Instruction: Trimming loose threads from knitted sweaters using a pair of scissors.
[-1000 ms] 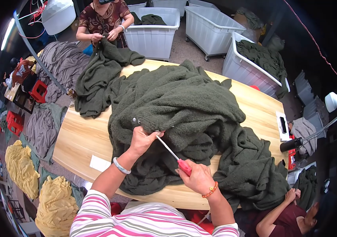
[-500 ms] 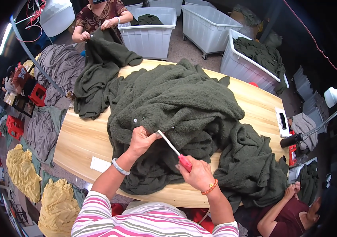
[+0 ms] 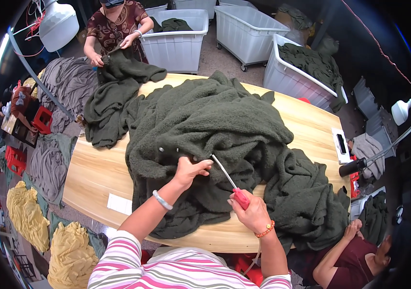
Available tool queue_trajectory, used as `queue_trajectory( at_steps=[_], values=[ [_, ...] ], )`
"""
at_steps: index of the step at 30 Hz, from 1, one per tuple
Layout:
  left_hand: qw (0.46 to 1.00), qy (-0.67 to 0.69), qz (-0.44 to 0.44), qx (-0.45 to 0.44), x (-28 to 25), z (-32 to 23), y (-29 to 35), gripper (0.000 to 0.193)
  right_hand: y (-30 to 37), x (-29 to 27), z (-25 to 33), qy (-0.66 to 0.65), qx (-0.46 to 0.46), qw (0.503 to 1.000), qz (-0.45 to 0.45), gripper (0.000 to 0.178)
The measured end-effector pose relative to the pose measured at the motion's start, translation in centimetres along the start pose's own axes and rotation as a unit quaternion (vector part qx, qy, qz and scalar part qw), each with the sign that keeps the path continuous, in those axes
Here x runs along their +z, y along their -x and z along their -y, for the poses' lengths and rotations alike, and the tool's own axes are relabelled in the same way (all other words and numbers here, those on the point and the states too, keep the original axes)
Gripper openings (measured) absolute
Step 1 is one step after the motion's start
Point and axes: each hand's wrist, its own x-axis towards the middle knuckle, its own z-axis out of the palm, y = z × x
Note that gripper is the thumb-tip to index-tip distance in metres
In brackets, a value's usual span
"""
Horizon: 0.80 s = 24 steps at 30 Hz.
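A heap of dark green knit garments [image 3: 220, 113] covers the middle of the table, with small shiny buttons [image 3: 161, 149] on one edge. My left hand [image 3: 188, 172] grips that edge, fingers partly hidden in the cloth and thumb pointing right. My right hand [image 3: 253, 214] is closed around the pink handle of a tool with a long, thin metal shaft [image 3: 224, 172]. The shaft's tip is beside the left thumb, close to the cloth; whether it touches is unclear. A pale cord [image 3: 256, 257] hangs below the right wrist.
Across the pale wooden table [image 3: 90, 178], a co-worker [image 3: 119, 36] holds part of the green cloth. Another co-worker [image 3: 345, 262] is at the lower right. Wheeled grey bins [image 3: 246, 36] stand behind. Yellow cloth piles [image 3: 73, 253] lie at left. A white card [image 3: 119, 204] lies near the front edge.
My left hand has shifted right along the garment edge, its thumb now lifted away. The tool and my right hand have moved slightly right and down. The far co-worker's hands are lower.
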Motion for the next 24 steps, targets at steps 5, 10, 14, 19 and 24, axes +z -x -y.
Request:
queue_trajectory(
  at_steps=[5,10,14,19,24],
  values=[
    [0.997,-0.011,-0.052,0.063,1.5,0.7,-2.1,0.012,0.7,-0.9,-1.2,0.03,0.013,0.999,-0.015,0.02],
    [0.998,0.04,0.003,0.039,2.1,-2.8,0.0,0.016,1.1,-1.9,-1.4,0.019,0.024,0.999,-0.026,0.02],
    [0.986,0.163,0.035,0.006,2.4,-3.6,0.5,0.02,1.0,-1.9,-1.6,0.029,0.02,0.999,-0.018,0.021],
    [0.994,0.103,0.045,-0.002,1.8,-3.1,0.6,0.017,1.0,-1.8,-1.6,0.064,0.023,0.998,0.002,0.022],
    [0.995,0.087,0.037,0.028,1.8,-3.0,0.7,0.019,1.7,-2.4,-1.3,0.097,0.036,0.993,0.049,0.023]
  ],
)
